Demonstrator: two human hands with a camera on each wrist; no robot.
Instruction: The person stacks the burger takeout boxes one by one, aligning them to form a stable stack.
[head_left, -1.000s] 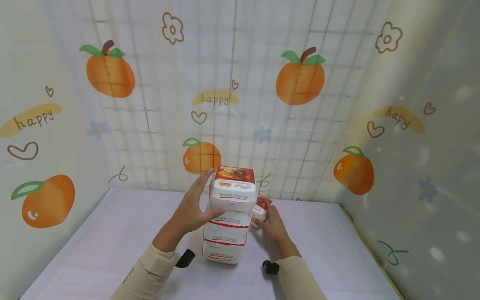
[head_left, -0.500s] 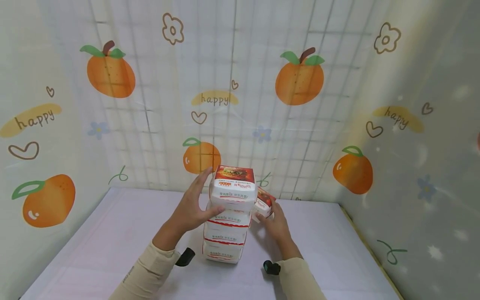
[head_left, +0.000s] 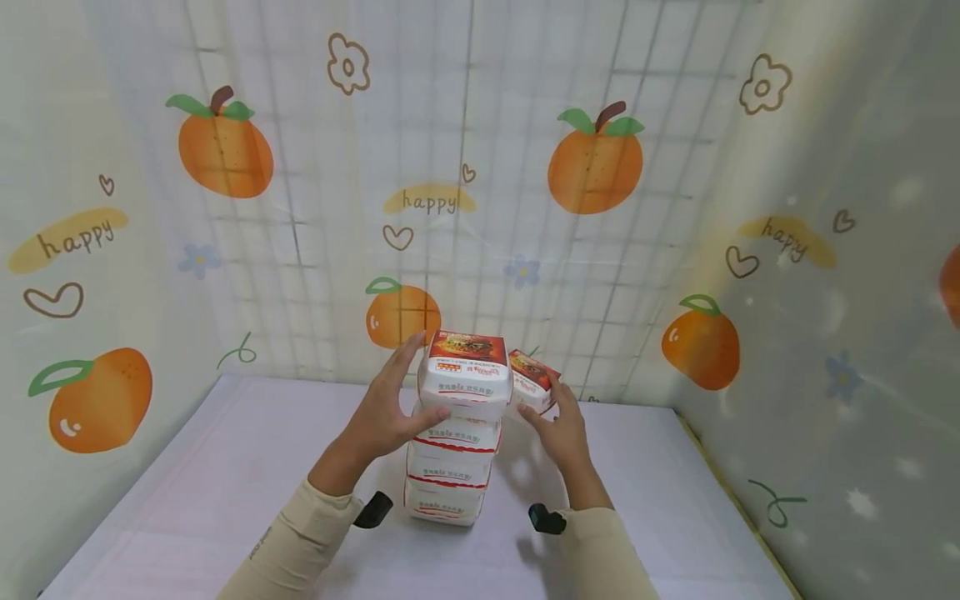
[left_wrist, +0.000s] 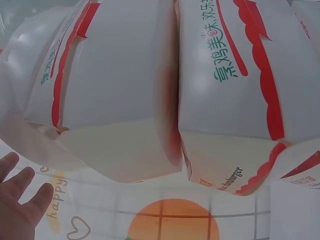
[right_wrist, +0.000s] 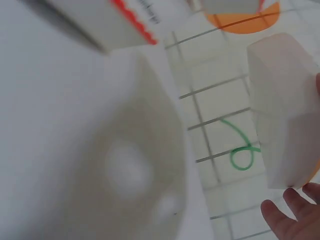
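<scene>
A stack of several white and red burger boxes (head_left: pixel 453 467) stands upright on the table in the head view, its top box (head_left: pixel 465 379) showing a printed burger. My left hand (head_left: pixel 378 417) is spread at the stack's left side, thumb across the front near the top box; in the left wrist view its fingers (left_wrist: pixel 37 202) look straight. Off the table, to the right of the stack, my right hand (head_left: pixel 558 429) grips another burger box (head_left: pixel 532 379), which is tilted. The right wrist view shows that box's plain white side (right_wrist: pixel 285 110) above the fingertips.
A white-covered table (head_left: pixel 247 467) bears the stack. Behind and to both sides hangs a pale curtain (head_left: pixel 322 167) printed with oranges, with a wire grid visible through it. The table's right edge (head_left: pixel 738 500) runs beside the curtain.
My right hand has raised the loose burger box from low behind the stack, up and to the right. The left hand and the stack have hardly moved; the head view has shifted slightly.
</scene>
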